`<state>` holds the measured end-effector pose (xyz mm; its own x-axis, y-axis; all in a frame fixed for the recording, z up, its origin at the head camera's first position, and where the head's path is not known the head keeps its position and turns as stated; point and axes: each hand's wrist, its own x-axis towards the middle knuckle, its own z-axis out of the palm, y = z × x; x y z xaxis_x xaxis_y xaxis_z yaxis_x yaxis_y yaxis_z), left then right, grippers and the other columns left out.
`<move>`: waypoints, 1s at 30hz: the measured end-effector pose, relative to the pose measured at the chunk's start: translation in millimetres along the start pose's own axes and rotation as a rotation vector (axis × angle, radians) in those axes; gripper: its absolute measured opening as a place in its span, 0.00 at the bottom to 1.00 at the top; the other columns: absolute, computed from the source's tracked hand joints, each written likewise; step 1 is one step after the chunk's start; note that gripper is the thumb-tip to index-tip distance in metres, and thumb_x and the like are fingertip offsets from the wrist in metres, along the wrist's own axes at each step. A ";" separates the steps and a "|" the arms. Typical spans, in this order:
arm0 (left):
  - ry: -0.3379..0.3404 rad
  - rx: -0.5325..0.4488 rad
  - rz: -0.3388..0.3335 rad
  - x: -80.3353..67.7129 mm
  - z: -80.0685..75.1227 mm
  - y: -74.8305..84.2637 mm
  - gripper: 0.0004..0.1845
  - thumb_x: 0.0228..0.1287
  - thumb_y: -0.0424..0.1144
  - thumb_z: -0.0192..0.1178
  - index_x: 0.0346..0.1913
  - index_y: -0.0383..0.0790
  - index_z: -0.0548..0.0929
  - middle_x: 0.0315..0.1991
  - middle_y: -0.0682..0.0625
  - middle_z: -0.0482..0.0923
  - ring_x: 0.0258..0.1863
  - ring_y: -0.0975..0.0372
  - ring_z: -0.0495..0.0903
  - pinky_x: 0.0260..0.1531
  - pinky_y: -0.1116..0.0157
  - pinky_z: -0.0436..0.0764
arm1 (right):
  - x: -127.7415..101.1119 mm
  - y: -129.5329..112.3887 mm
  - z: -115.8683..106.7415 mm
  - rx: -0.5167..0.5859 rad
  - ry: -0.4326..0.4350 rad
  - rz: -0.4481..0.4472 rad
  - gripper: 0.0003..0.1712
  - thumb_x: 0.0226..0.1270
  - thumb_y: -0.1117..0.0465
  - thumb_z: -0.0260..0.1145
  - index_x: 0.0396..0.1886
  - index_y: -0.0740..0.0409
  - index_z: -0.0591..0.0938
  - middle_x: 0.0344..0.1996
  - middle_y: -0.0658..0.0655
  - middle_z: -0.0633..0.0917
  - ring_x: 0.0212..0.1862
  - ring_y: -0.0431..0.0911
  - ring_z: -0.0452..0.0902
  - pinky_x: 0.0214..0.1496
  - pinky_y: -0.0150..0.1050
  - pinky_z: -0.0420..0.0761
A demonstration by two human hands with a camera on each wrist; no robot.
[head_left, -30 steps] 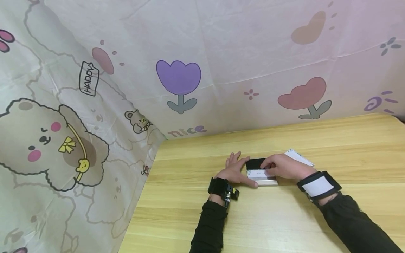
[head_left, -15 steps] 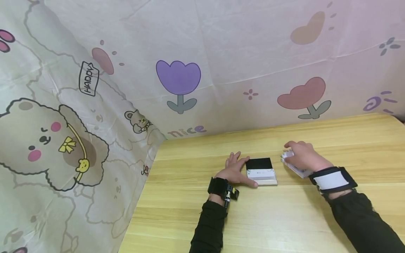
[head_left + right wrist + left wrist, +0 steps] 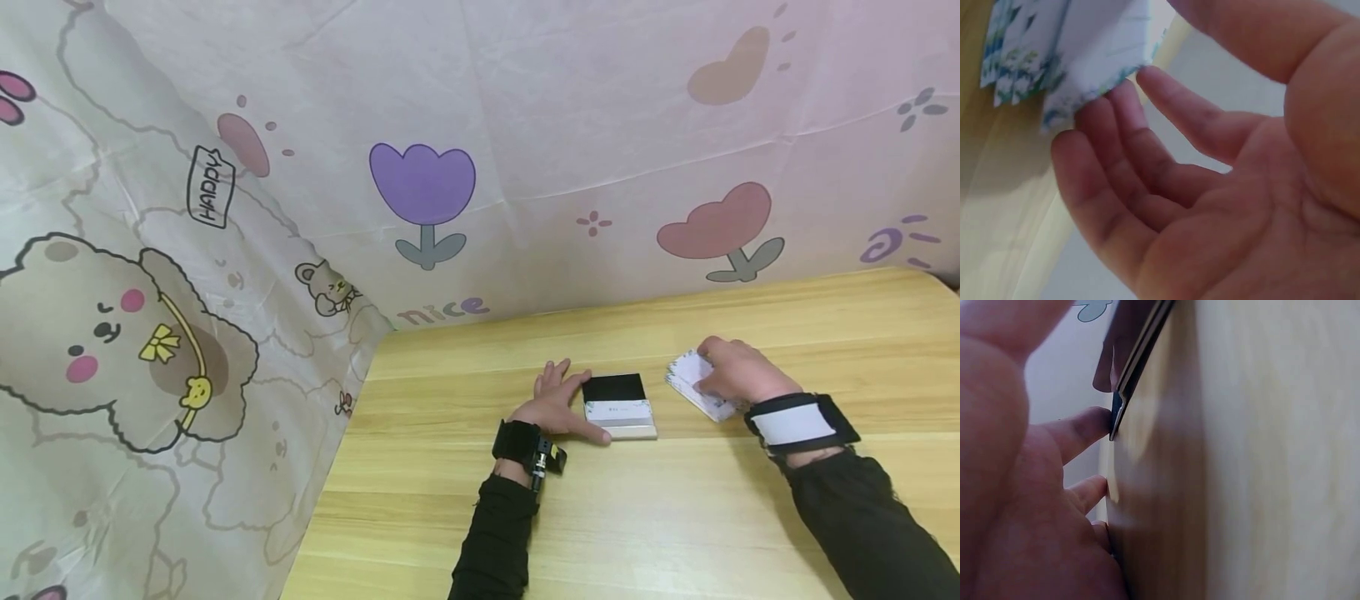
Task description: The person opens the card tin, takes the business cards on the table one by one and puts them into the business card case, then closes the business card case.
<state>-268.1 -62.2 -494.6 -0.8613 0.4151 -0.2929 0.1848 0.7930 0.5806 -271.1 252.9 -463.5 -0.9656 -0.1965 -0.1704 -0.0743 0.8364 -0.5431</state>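
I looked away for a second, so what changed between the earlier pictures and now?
The right hand left the black card holder and moved right to the stack of white floral-edged cards, fingertips now touching its top card. The left hand still steadies the holder on the wooden table.

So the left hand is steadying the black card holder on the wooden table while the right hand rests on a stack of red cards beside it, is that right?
Not quite: the cards are white with a blue-green floral print, not red, as the right wrist view shows. The rest holds: the left hand steadies the black card holder on the wooden table, and the right hand rests on the stack.
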 end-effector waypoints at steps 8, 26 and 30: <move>0.007 -0.006 -0.002 -1.3 1.1 0.9 0.62 0.44 0.59 0.83 0.82 0.66 0.57 0.85 0.58 0.33 0.83 0.57 0.25 0.76 0.36 0.44 | 2.8 0.6 1.9 0.005 0.135 -0.006 0.29 0.64 0.74 0.70 0.60 0.86 0.71 0.51 0.86 0.75 0.44 0.68 0.75 0.37 0.53 0.83; 0.009 -0.022 0.009 -3.9 -1.2 2.3 0.61 0.45 0.57 0.83 0.82 0.64 0.58 0.85 0.57 0.34 0.83 0.56 0.25 0.77 0.38 0.43 | 7.2 -16.1 3.6 0.139 0.167 -0.115 0.21 0.77 0.59 0.63 0.54 0.76 0.75 0.39 0.70 0.82 0.34 0.52 0.79 0.30 0.40 0.80; 0.012 -0.028 0.010 -3.9 -1.2 2.5 0.61 0.45 0.57 0.83 0.82 0.63 0.59 0.85 0.57 0.34 0.83 0.57 0.25 0.78 0.39 0.42 | 9.0 -21.8 5.9 0.156 0.183 -0.185 0.17 0.77 0.59 0.65 0.50 0.72 0.77 0.36 0.63 0.82 0.35 0.51 0.77 0.32 0.40 0.76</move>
<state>-264.8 -62.3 -491.1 -0.8650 0.4178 -0.2778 0.1805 0.7758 0.6045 -276.7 229.8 -458.1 -0.9690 -0.2312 0.0867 -0.2281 0.7036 -0.6730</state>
